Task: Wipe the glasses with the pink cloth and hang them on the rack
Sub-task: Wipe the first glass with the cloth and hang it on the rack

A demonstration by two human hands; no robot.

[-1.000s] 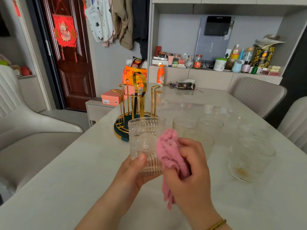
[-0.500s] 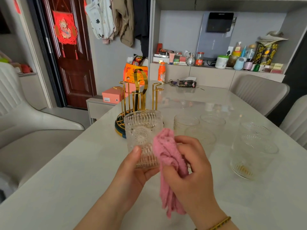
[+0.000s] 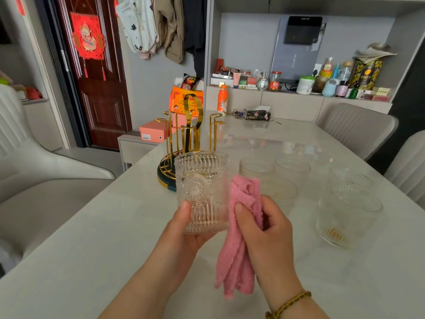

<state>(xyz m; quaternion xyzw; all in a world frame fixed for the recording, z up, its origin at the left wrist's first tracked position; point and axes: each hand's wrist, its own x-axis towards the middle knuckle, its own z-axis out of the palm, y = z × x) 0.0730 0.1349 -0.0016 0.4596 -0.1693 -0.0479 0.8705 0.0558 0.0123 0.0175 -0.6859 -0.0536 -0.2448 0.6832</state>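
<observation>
One wide-angle camera, worn on the person's head, looks forward and down the length of a pale table (image 3: 80, 261) from its near end. Closest to the lens, low in the middle, are the left hand (image 3: 181, 236) gripping a glass (image 3: 202, 192) and the right hand (image 3: 266, 236) holding the pink cloth (image 3: 239, 261). The rack (image 3: 190, 134) stands farther off, left of centre. The door (image 3: 101, 88) and wall shelf (image 3: 299, 95) lie far back along the top.

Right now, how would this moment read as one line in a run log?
step: wiping | left hand: holds patterned glass | right hand: grips pink cloth beside glass | rack: nothing hung | other glasses: on table
</observation>
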